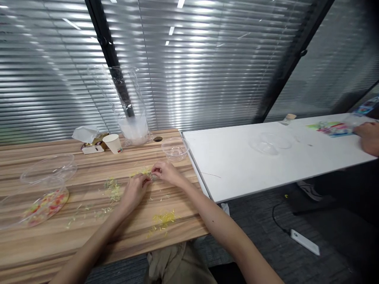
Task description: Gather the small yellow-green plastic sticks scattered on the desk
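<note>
My left hand (136, 190) rests low over the wood-grain table (74, 240), fingertips pinched together at a scatter of small tube-like bits. Close beside it, my right hand (166, 172) is pinched too, its fingers bent down to the same bits. Whatever lies between the fingertips of either hand is too small to make out. Around the hands are pale greenish pieces (114, 190) to the left. Bright yellow pieces (166, 218) form a loose heap nearer the front edge. A clear round bowl (175, 150) stands just beyond my right hand.
At left, a clear container (47, 207) holds red and yellow pieces, by another clear container (56, 167). Behind are a tissue box (93, 148), a paper cup (113, 143) and a bagged white tub (134, 129). Another person's hand (368, 136) is over the white table (231, 173).
</note>
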Tool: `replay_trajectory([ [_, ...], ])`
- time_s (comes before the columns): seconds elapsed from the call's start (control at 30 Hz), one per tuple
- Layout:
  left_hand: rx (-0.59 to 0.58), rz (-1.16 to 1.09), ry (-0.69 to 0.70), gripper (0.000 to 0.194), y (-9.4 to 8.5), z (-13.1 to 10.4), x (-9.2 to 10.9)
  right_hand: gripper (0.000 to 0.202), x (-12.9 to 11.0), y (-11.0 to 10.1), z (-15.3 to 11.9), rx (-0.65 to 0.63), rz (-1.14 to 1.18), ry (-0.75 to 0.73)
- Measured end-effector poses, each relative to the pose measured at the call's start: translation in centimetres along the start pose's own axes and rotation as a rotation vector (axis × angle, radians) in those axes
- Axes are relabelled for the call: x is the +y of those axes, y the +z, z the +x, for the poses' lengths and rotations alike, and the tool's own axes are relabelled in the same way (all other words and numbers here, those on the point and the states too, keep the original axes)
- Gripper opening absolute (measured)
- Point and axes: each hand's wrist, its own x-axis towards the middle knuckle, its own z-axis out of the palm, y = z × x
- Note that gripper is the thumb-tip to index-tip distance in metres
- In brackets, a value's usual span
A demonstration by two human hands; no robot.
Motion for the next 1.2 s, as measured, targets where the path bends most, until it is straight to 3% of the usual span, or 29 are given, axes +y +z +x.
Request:
replay_trajectory([
  [0.33,-0.106,0.190,0.060,0.025,0.6,1.3,-0.3,0.016,0.2,0.8,0.1,-0.012,-0.083,-0.010],
  [0.57,-0.070,0.263,0.106,0.024,-0.3,1.7,0.2,0.013,0.0,0.3,0.0,0.138,-0.059,0.004],
  [0.67,-0.023,0.223,0.080,0.024,-1.3,0.1,-0.1,0.012,0.0,0.1,-0.1,0.173,-0.049,0.035],
  [0.77,0.049,0.051,0.087,0.024,-1.7,-3.7,-0.3,0.012,-0.2,0.1,-0.1,0.151,0.007,0.043],
  [0.87,0.047,-0.049,0.107,0.022,-1.4,-8.1,0.3,0.014,-1.1,0.0,-0.1,0.042,0.148,0.047],
  [0.97,0.021,-0.083,0.105,0.026,-1.1,-11.1,1.4,0.007,-2.8,-0.6,-0.5,-0.175,0.265,-0.001],
  [1.2,0.043,-0.094,0.139,0.030,-0.3,-12.0,2.4,0.009,-5.0,-2.3,-1.7,-0.673,0.267,-0.083],
])
